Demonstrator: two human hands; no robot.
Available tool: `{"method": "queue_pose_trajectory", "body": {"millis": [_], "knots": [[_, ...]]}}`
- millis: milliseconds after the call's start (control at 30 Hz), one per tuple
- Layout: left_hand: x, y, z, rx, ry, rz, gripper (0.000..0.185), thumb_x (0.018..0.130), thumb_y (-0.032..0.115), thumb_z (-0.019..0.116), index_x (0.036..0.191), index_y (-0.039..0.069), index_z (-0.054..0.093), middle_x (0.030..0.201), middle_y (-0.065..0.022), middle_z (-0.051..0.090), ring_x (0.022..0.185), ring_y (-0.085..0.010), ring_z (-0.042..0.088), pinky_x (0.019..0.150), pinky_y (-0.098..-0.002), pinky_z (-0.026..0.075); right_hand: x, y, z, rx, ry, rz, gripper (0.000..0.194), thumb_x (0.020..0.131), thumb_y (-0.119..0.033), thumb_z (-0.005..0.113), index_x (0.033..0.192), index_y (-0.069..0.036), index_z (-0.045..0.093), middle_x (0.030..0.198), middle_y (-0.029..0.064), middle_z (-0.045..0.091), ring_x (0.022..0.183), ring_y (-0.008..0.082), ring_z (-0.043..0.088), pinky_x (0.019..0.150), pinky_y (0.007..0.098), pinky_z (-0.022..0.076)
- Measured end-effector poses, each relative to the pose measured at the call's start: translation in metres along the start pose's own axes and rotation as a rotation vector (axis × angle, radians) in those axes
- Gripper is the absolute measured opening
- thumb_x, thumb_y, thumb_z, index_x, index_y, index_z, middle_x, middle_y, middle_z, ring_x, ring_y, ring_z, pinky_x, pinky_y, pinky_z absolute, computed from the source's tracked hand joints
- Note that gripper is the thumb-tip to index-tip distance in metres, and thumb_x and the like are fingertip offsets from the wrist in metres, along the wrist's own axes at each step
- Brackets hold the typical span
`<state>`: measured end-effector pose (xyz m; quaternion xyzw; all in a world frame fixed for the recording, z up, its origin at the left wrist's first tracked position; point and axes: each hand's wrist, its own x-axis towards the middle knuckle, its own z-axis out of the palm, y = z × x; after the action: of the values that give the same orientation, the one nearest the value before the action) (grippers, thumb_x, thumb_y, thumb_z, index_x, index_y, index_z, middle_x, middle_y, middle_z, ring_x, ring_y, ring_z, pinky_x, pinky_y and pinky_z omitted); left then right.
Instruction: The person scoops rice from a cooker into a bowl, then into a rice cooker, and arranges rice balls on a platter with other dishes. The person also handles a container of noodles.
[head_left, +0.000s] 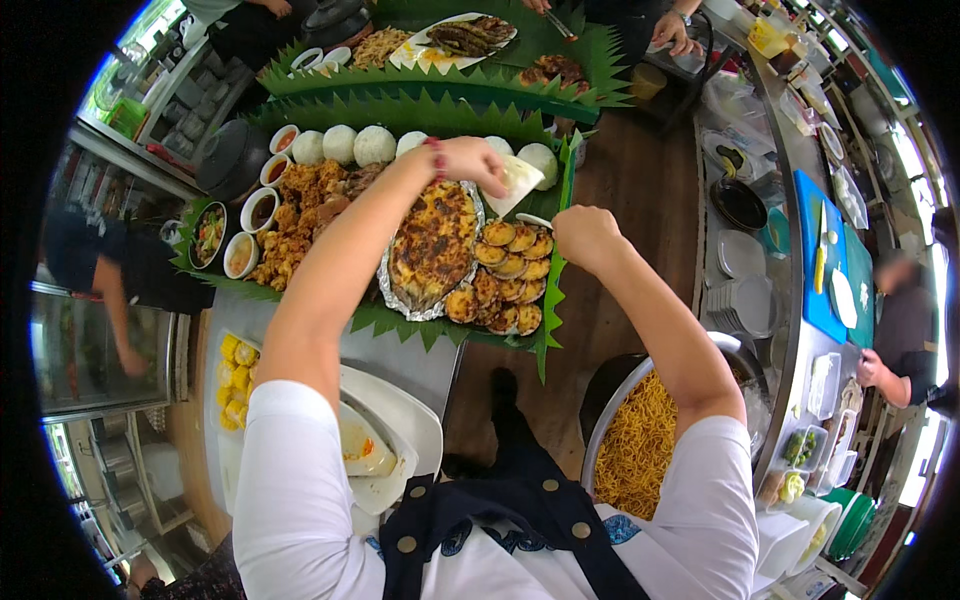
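Note:
My left hand (474, 166), with a red bead bracelet at the wrist, grips a small white dish (516, 186), tilted over the right end of a banana-leaf-lined tray (555, 289). Just right of it, my right hand (585, 236) is closed on the handle of a white spoon (534, 220), above baked shellfish (510, 270). Browned, topped food in foil (435, 247) lies beside the shellfish. Rice balls (375, 145) line the tray's far side, partly hidden by my left arm. Fried chicken pieces (289, 225) and small sauce cups (260, 210) fill the left part.
Beyond lies another leaf-lined tray (450, 86) with a fish platter (454, 43); people stand around. Corn pieces (238, 375) and stacked white plates (409, 420) are near my left arm. A large pot of noodles (637, 450) stands at lower right, beside a steel counter (787, 300) with a knife (821, 247).

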<state>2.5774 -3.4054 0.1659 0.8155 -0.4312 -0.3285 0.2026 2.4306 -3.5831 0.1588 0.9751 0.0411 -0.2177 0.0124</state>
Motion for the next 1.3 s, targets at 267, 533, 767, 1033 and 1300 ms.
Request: {"method": "queue_pose_trajectory", "body": {"millis": [267, 533, 767, 1033, 1300], "knots": [[0.075, 0.04, 0.059, 0.691, -0.041, -0.08, 0.034, 0.058, 0.028, 0.075, 0.081, 0.004, 0.067, 0.093, -0.0155, 0.062, 0.086, -0.0279, 0.06, 0.072, -0.0405, 0.049, -0.005, 0.0, 0.01, -0.09, 0.097, -0.076, 0.015, 0.078, -0.015, 0.053, 0.083, -0.008, 0.065, 0.083, 0.0126, 0.062, 0.076, 0.0292, 0.063, 0.063, 0.0397, 0.0508], [-0.039, 0.047, -0.005, 0.222, 0.483, 0.029, 0.03, 0.068, 0.035, 0.07, 0.072, 0.007, 0.063, 0.097, -0.0176, 0.056, 0.074, -0.0249, 0.058, 0.072, -0.0351, 0.046, 0.001, -0.009, 0.0, -0.178, 0.131, 0.037, 0.017, 0.078, -0.012, 0.052, 0.087, -0.007, 0.065, 0.091, 0.0109, 0.061, 0.085, 0.0237, 0.063, 0.067, 0.0337, 0.051], [-0.225, 0.043, 0.024, 0.013, 0.721, -0.1, 0.031, 0.069, 0.023, 0.072, 0.066, 0.002, 0.049, 0.087, -0.011, 0.052, 0.071, -0.0203, 0.051, 0.065, -0.0306, 0.04, -0.028, -0.019, -0.034, -0.079, 0.111, 0.108, 0.016, 0.078, -0.015, 0.053, 0.086, -0.007, 0.065, 0.089, 0.0131, 0.064, 0.081, 0.0287, 0.064, 0.065, 0.0388, 0.0515], [-0.33, 0.058, 0.075, -0.209, 0.924, -0.288, 0.028, 0.066, 0.019, 0.074, 0.075, 0.001, 0.055, 0.121, -0.0189, 0.051, 0.104, -0.0243, 0.051, 0.09, -0.0303, 0.036, 0.028, -0.075, -0.016, 0.113, 0.139, 0.204, 0.021, 0.081, -0.013, 0.052, 0.095, -0.004, 0.064, 0.097, 0.0153, 0.063, 0.086, 0.0295, 0.063, 0.068, 0.0387, 0.0517], [-0.455, 0.07, 0.137, -0.395, 1.178, -0.358, 0.022, 0.071, 0.013, 0.072, 0.08, 0.0, 0.055, 0.112, -0.0091, 0.056, 0.095, -0.0103, 0.05, 0.078, -0.0225, 0.04, 0.013, -0.042, -0.005, -0.073, 0.164, 0.222, 0.029, 0.082, -0.027, 0.047, 0.088, -0.004, 0.063, 0.09, 0.0167, 0.063, 0.082, 0.0328, 0.063, 0.071, 0.0421, 0.0502]]}}
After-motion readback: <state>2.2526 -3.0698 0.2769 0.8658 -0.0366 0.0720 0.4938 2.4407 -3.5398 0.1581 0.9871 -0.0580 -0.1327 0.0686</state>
